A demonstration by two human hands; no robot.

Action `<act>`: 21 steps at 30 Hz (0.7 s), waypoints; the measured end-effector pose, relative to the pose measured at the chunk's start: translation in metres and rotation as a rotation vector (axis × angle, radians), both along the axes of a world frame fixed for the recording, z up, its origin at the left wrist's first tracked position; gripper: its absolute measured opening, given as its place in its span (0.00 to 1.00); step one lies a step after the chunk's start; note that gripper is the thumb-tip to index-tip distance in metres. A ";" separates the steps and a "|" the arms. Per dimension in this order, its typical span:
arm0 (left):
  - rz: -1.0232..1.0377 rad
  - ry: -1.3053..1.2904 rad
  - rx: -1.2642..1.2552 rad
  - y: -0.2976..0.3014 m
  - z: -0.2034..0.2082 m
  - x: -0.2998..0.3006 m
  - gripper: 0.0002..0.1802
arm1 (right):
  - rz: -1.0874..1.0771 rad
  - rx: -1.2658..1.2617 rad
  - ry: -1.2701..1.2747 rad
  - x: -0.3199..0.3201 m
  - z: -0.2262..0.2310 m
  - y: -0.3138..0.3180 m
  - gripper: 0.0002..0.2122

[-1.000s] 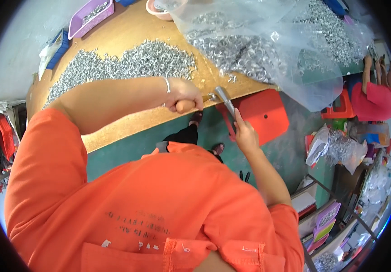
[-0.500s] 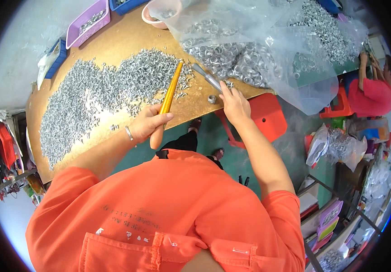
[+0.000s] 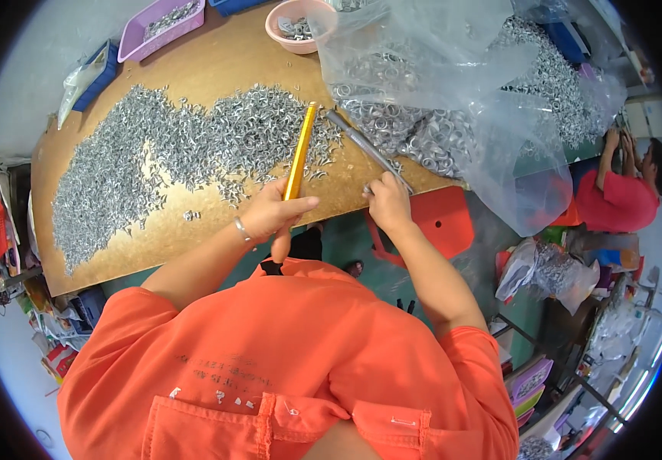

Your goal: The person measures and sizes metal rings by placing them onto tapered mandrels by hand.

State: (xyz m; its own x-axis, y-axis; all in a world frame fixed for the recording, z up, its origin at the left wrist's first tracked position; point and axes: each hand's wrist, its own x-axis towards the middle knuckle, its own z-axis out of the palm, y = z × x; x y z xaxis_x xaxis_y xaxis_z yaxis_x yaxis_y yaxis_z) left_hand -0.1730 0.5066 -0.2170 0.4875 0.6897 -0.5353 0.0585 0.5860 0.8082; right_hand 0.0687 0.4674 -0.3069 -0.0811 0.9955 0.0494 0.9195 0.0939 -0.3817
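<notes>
My left hand (image 3: 273, 211) is wrapped around the handle of a golden tapered ring mandrel (image 3: 301, 153), its narrow tip pointing away over the table. At the table's near edge, my right hand (image 3: 389, 203) is closed, its fingertips pinching a small stack of silver rings (image 3: 368, 188), partly hidden. Just beyond those fingers a dark grey metal rod (image 3: 365, 144) lies on the wooden table, touching neither hand. A wide pile of silver rings (image 3: 250, 126) spreads left of the mandrel. More, larger rings (image 3: 442, 142) lie in and under clear plastic sheeting on the right.
A pink bowl (image 3: 294, 44), a purple tray (image 3: 158, 47) and a blue tray (image 3: 99, 80) stand along the far side. Clear plastic (image 3: 530, 199) hangs over the right edge. A red stool (image 3: 438, 224) is beneath. A co-worker in red (image 3: 614, 199) sits at right.
My right hand has left the grey rod, come nearer and closed on the small ring stack at the edge. The mandrel stays in my left hand. The whole view has shifted slightly.
</notes>
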 end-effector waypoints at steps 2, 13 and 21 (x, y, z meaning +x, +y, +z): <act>-0.034 0.079 0.025 0.005 0.004 0.016 0.10 | -0.109 -0.071 0.460 -0.007 0.015 -0.002 0.06; -0.406 -0.055 0.223 0.015 0.036 0.079 0.18 | -0.121 0.078 1.056 -0.006 0.117 -0.045 0.10; -0.615 -0.128 0.356 0.000 0.075 0.097 0.15 | -0.167 0.240 0.908 -0.007 0.149 -0.081 0.09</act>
